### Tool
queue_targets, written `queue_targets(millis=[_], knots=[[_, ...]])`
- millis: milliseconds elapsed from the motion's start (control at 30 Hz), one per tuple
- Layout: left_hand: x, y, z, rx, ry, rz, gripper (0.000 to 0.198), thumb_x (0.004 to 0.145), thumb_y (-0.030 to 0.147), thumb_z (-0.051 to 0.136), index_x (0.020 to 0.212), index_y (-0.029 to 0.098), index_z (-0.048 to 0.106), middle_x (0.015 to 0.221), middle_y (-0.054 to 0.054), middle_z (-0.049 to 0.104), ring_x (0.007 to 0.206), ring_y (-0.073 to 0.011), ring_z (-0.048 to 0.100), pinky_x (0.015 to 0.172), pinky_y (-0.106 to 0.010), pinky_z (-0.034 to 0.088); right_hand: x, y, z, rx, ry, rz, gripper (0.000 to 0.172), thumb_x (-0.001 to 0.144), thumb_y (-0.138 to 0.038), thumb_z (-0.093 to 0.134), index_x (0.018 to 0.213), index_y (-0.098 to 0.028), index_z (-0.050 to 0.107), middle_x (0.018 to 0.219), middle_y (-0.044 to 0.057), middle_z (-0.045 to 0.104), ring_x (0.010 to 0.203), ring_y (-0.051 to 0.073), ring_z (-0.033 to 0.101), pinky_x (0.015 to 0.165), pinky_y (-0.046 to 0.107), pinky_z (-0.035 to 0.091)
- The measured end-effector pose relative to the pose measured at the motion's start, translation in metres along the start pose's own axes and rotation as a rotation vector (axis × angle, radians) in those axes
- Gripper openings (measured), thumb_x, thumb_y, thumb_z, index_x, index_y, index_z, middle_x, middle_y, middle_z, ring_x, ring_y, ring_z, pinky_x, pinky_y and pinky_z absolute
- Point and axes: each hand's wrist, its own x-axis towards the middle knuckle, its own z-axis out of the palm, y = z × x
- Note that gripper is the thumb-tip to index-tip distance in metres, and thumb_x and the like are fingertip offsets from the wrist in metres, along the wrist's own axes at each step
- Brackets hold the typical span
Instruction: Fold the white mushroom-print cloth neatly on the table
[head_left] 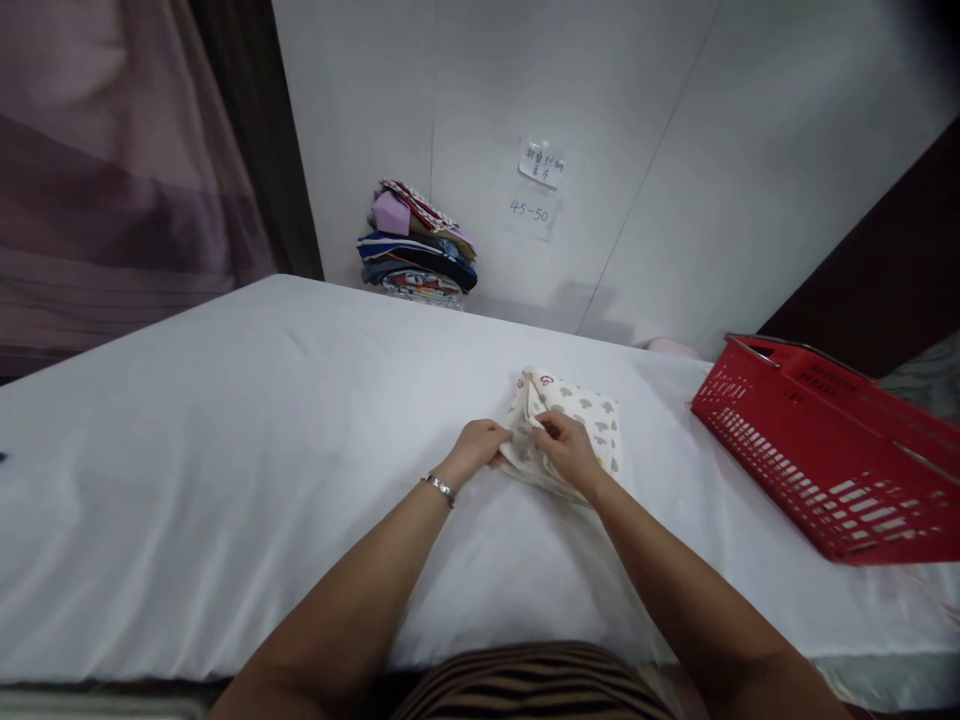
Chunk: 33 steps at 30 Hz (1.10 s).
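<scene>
A small folded cream garment [581, 418] with a grey heart print lies on the white sheet [225, 450] in the middle. My left hand [480, 447], a bracelet on its wrist, pinches the garment's near left edge with closed fingers. My right hand [566, 447] rests on top of the cloth and pinches a fold right beside the left hand. Both hands touch the garment and nearly touch each other.
A red plastic basket [825, 460] lies tilted on the sheet at the right. A stack of folded clothes [416, 245] sits against the white wall at the back, under paper notes [540, 165]. A purple curtain [112, 170] hangs at the left.
</scene>
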Motion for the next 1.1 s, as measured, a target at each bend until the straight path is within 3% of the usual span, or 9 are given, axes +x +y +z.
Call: queue_targets(millis=[200,533,733,900,1100], knots=[[0.001,-0.002,-0.001,-0.053,-0.035,-0.015,0.011,0.070,0.017,0.050,0.060,0.016,0.051,0.044,0.002,0.051,0.041,-0.0090,0.049,0.044,-0.019,0.039,-0.002,-0.010,0.010,-0.168,-0.235,-0.017,0.015,0.074,-0.019,0.047,0.070,-0.019,0.061,0.061,-0.002,0.056,0.057,0.012,0.046,0.054,0.023,0.031],[0.002,0.004,-0.009,-0.078,-0.063,-0.087,0.014,0.073,0.023,0.054,0.061,0.017,0.055,0.055,-0.001,0.057,0.056,-0.0138,0.060,0.056,-0.023,0.048,-0.007,-0.006,0.023,-0.104,-0.185,0.005,0.013,0.078,-0.026,0.050,0.081,-0.018,0.061,0.066,-0.002,0.055,0.061,0.012,0.047,0.058,0.023,0.034],[0.001,0.000,-0.013,-0.096,-0.096,-0.057,0.026,0.071,0.039,0.064,0.069,0.014,0.059,0.058,-0.002,0.060,0.056,-0.0141,0.059,0.055,-0.025,0.048,-0.017,-0.004,0.029,-0.112,-0.224,-0.155,0.012,0.077,-0.017,0.050,0.085,-0.020,0.059,0.073,0.000,0.055,0.068,0.014,0.049,0.062,0.025,0.039],[0.003,-0.003,-0.011,-0.069,-0.064,-0.078,0.017,0.071,0.029,0.064,0.070,0.013,0.058,0.054,0.000,0.059,0.050,-0.0103,0.055,0.050,-0.020,0.043,-0.046,0.013,0.005,-0.227,-0.149,-0.325,0.030,0.077,-0.013,0.049,0.105,-0.019,0.058,0.104,0.009,0.058,0.098,0.021,0.051,0.085,0.035,0.042],[0.007,-0.003,-0.009,-0.071,-0.078,-0.092,0.016,0.073,0.028,0.062,0.077,0.013,0.058,0.059,-0.002,0.061,0.050,-0.0109,0.056,0.049,-0.021,0.044,-0.085,0.041,-0.054,-0.454,-0.068,-0.320,0.027,0.083,-0.015,0.045,0.107,-0.018,0.057,0.103,0.011,0.060,0.097,0.023,0.053,0.084,0.039,0.045]])
